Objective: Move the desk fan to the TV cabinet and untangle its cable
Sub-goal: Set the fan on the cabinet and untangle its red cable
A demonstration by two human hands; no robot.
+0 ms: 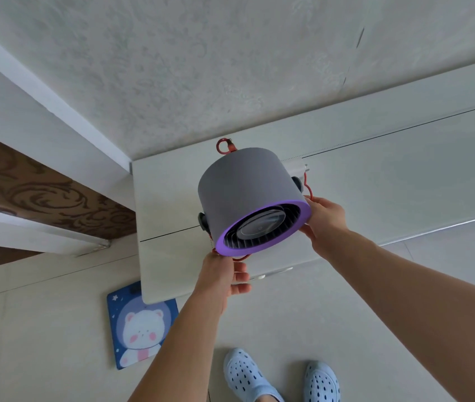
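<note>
The desk fan (pixel 248 187) is a grey drum with a purple front ring, tilted with its grille facing me above the left end of the pale TV cabinet (pixel 390 181). A red cable (pixel 224 146) loops behind the fan and runs down its right side and under its front rim. My left hand (pixel 224 274) grips the lower rim of the fan from below, where a bit of cable shows. On the right edge of the ring my right hand (pixel 325 219) holds the fan with its fingers.
A patterned wall rises behind the cabinet. A blue cushion with a white bear (pixel 140 323) lies on the tiled floor beside the cabinet's left corner. My feet in light blue clogs (pixel 248 375) stand below. A white door frame and dark patterned panel (pixel 41 192) are at left.
</note>
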